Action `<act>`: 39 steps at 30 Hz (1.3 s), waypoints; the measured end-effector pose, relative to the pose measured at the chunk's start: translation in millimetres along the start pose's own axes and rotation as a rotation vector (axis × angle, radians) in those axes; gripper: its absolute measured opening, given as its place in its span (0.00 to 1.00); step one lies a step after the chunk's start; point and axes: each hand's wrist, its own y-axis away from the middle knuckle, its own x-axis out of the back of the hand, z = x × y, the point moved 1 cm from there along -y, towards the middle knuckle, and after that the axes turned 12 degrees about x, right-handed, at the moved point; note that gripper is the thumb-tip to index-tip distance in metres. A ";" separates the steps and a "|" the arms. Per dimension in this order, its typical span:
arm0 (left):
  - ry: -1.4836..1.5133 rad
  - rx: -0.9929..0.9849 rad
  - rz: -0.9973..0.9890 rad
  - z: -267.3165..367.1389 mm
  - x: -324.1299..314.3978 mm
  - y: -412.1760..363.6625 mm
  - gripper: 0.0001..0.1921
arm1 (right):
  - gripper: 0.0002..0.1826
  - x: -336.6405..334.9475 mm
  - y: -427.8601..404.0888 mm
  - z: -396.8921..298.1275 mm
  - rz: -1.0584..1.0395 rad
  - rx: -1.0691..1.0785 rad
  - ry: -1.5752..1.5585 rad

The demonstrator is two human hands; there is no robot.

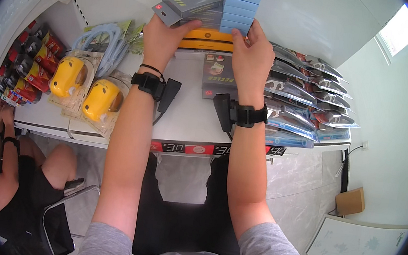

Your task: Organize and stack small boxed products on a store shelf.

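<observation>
My left hand (pixel 163 41) holds the left end of a small stack of grey peeler boxes (pixel 191 0). Its thumb lies along the front of the lower box, and its other fingers are mostly hidden. A tall stack of light blue boxes (pixel 241 9) rises beside them, with my right hand (pixel 254 52) around its base, thumb in front and fingers at the right side. Beneath both stacks lie flat orange boxes (pixel 207 45). Another peeler box (pixel 217 72) rests on the white shelf (pixel 185 106), partly behind my right hand.
Yellow blister-packed items (pixel 67 77), pale blue tubing (pixel 102 42) and cola bottles (pixel 34 59) stand to the left. Several packaged knife-like tools (pixel 295 88) are piled at right. Another person's hands (pixel 6 112) rest at the shelf's left end, near a folding chair (pixel 65 221).
</observation>
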 end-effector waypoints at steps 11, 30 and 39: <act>0.216 0.009 -0.068 -18.2 -7.2 -1.7 0.31 | 0.22 -14.7 2.3 26.0 0.154 0.172 -0.010; 0.120 -0.275 -0.029 -14.0 4.8 -15.6 0.32 | 0.22 -3.1 2.4 0.6 -0.030 0.044 -0.015; 0.214 -0.258 -0.055 -4.0 6.4 -10.0 0.30 | 0.22 -2.2 1.9 1.8 -0.040 0.064 0.058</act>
